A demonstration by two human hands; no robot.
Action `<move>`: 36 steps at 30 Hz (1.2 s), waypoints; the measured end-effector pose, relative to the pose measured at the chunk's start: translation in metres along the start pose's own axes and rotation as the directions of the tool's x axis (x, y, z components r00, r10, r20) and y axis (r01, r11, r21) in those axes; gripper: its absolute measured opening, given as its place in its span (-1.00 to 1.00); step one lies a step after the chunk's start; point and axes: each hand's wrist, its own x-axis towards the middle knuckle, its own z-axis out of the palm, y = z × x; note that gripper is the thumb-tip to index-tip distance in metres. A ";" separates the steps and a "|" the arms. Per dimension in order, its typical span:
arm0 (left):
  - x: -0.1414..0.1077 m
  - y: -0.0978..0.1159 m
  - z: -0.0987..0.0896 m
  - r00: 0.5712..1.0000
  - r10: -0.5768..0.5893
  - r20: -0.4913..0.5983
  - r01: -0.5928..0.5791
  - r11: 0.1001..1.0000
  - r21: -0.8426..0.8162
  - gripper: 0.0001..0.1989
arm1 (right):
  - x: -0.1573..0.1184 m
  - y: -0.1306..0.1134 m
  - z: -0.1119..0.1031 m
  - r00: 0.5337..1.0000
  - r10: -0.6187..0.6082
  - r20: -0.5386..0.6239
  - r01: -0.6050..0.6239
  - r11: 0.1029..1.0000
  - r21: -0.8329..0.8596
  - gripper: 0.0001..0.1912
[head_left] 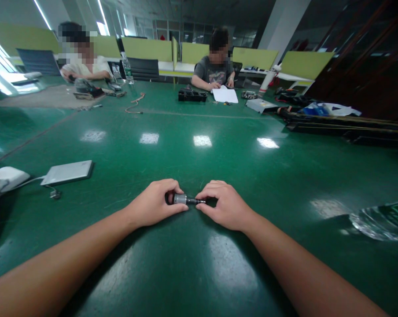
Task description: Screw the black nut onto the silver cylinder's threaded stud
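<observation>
Just above the green table, my two hands meet at a small silver cylinder with a thin, dark, stepped shaft. I cannot make out its exact kind. My left hand is closed around the silver body, thumb along the near side and fingers along the far side. The thin end points right, where the thumb and fingertips of my right hand pinch its tip. The device lies nearly level, and its left end is partly hidden inside my left hand.
A silver box with a cable and a white object lie at left. A clear bottle lies at right. Across the table are two people, a black tray, white paper and long dark parts.
</observation>
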 end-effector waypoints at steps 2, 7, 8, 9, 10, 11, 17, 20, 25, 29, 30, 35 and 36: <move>0.000 -0.001 0.000 1.000 -0.001 -0.002 0.001 1.000 0.009 -0.73 | 0.000 0.001 -0.001 1.000 0.003 -0.002 -0.003 1.000 -0.001 -0.92; 0.000 -0.001 0.000 1.000 -0.010 0.001 0.010 1.000 0.014 -0.74 | 0.000 0.002 -0.003 1.000 0.012 -0.001 -0.012 1.000 0.005 -0.92; 0.000 -0.001 0.000 1.000 -0.013 0.004 0.013 1.000 0.011 -0.74 | 0.000 0.002 -0.003 1.000 0.014 -0.004 -0.014 1.000 0.005 -0.92; 0.000 -0.001 0.000 1.000 -0.017 0.005 0.017 1.000 0.009 -0.74 | 0.000 0.002 -0.003 1.000 0.015 -0.006 -0.015 1.000 0.005 -0.92; 0.000 -0.001 0.000 1.000 -0.021 0.006 0.021 1.000 0.006 -0.74 | 0.000 0.003 -0.004 1.000 0.017 -0.008 -0.017 1.000 0.006 -0.92; 0.000 -0.001 0.000 1.000 -0.024 0.006 0.024 1.000 0.004 -0.74 | 0.000 0.003 -0.004 1.000 0.018 -0.009 -0.018 1.000 0.007 -0.92; 0.001 -0.001 0.000 1.000 -0.025 0.001 0.025 1.000 -0.003 -0.74 | 0.000 0.006 -0.005 1.000 0.016 -0.014 -0.016 1.000 0.007 -0.92; 0.001 -0.001 0.000 0.999 -0.035 0.000 0.035 0.999 -0.006 -0.74 | 0.000 0.008 -0.007 1.000 0.022 -0.012 -0.022 1.000 0.002 -0.92; 0.001 0.001 -0.001 0.998 -0.059 -0.011 0.059 0.998 -0.020 -0.72 | 0.002 0.018 -0.014 0.990 0.136 -0.036 -0.137 0.990 -0.020 -0.89; 0.000 0.001 -0.001 0.998 -0.062 -0.012 0.061 0.998 -0.018 -0.73 | 0.002 0.023 -0.017 0.982 0.180 -0.055 -0.181 0.983 -0.011 -0.89; 0.000 0.001 -0.001 0.998 -0.062 -0.013 0.062 0.998 -0.017 -0.72 | 0.001 0.023 -0.017 0.984 0.171 -0.049 -0.172 0.985 -0.009 -0.89; -0.001 0.001 0.000 0.998 -0.061 -0.020 0.060 0.998 -0.020 -0.73 | 0.001 0.018 -0.015 0.991 0.130 -0.025 -0.130 0.991 -0.012 -0.91; -0.001 0.001 0.000 0.998 -0.062 -0.020 0.062 0.998 -0.020 -0.73 | 0.000 0.018 -0.015 0.992 0.123 -0.023 -0.124 0.992 -0.011 -0.90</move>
